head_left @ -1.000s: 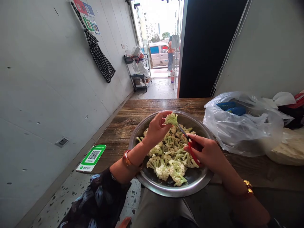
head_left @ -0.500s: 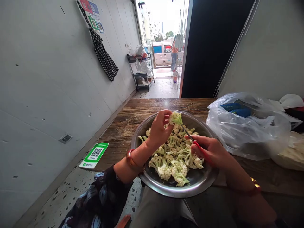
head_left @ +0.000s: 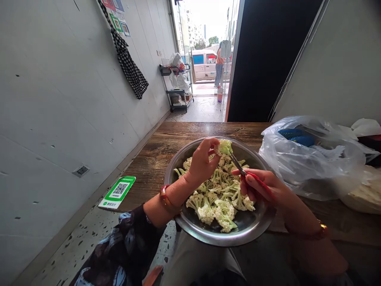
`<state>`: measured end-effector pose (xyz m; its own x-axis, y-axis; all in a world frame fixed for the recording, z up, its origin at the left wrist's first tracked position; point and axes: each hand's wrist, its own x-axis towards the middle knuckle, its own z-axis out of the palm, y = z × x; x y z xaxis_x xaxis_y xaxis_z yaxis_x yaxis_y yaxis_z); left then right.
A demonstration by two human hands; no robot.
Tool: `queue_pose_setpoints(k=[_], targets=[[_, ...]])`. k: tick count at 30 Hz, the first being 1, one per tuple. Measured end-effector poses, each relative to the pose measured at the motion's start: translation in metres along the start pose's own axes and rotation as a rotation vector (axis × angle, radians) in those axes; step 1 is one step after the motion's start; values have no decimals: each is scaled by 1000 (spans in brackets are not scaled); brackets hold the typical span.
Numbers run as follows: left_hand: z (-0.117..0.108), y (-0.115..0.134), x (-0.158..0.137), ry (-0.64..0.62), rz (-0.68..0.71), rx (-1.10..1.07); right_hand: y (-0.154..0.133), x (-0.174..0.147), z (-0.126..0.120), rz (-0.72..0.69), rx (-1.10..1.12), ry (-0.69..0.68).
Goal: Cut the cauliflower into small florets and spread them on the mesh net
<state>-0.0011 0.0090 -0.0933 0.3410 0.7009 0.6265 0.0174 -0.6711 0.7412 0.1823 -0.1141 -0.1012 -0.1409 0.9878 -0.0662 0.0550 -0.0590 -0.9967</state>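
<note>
My left hand [head_left: 204, 159] pinches a cauliflower floret [head_left: 225, 147] above the far half of a wide steel bowl [head_left: 205, 237]. My right hand [head_left: 263, 186] grips red-handled scissors [head_left: 238, 163], their blades pointing up and left at the floret's stem. The blade tips touch or nearly touch the stem; exactly how far they go in is too small to tell. Below both hands, many cut cauliflower pieces [head_left: 224, 214] lie in the bowl, the larger ones towards the near side. The bowl rests at the near edge of a dark wooden table [head_left: 157, 151].
A clear plastic bag [head_left: 312, 167] with blue items inside stands on the table to the right. A green-and-white QR code card [head_left: 117, 192] lies at the left table corner. Beyond the table are a cart [head_left: 178, 91] with bags and a glass doorway, with a person [head_left: 219, 63] outside.
The floret and my left hand have shifted slightly right. The scissors have turned so both blades now show, slightly apart, and my right hand's fingers have moved on the red handles.
</note>
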Motion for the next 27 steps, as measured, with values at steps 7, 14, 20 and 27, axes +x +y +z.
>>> queue_pose_setpoints(k=[7,14,20,27], targets=[[0,-3,1,-34,-18,-18,-7,-2,2,22,-24,35],[1,-2,2,-37,-22,-31,-6,-2,2,21,-30,30],[1,-3,3,-67,-12,-30,0,1,-2,3,18,-18],[-1,-1,4,-93,0,-18,-7,-2,-3,-20,4,4]])
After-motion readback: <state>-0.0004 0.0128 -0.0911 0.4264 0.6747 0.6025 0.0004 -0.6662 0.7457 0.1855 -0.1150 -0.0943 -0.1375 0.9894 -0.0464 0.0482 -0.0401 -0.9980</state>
